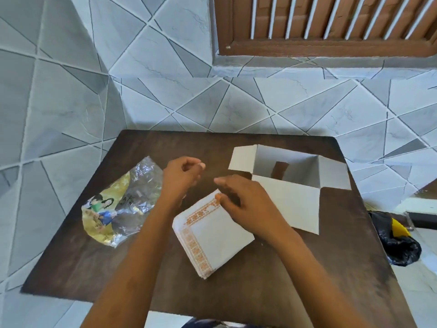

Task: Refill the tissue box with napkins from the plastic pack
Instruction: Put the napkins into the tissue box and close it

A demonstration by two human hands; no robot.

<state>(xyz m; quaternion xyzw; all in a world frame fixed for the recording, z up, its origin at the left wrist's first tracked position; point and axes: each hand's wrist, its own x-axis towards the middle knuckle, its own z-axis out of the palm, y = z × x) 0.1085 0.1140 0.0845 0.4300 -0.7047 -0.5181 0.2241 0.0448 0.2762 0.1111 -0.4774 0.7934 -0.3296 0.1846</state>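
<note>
Napkins (212,235) out of pack, stacked mid-table, not yet boxed. Right hand (248,204) over far corner, fingers loosely spread; left hand (182,176) curled, holding nothing. Tissue box (287,183) open, empty, right. Plastic pack (118,204) discarded left.

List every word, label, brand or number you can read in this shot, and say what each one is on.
No text can be read.
Plastic pack: dark handwritten marks beside a printed picture of figures, too blurred to read.
Napkins: only an orange floral border, no lettering.
Tissue box: plain white inside and on its open flaps, nothing printed in view.
</note>
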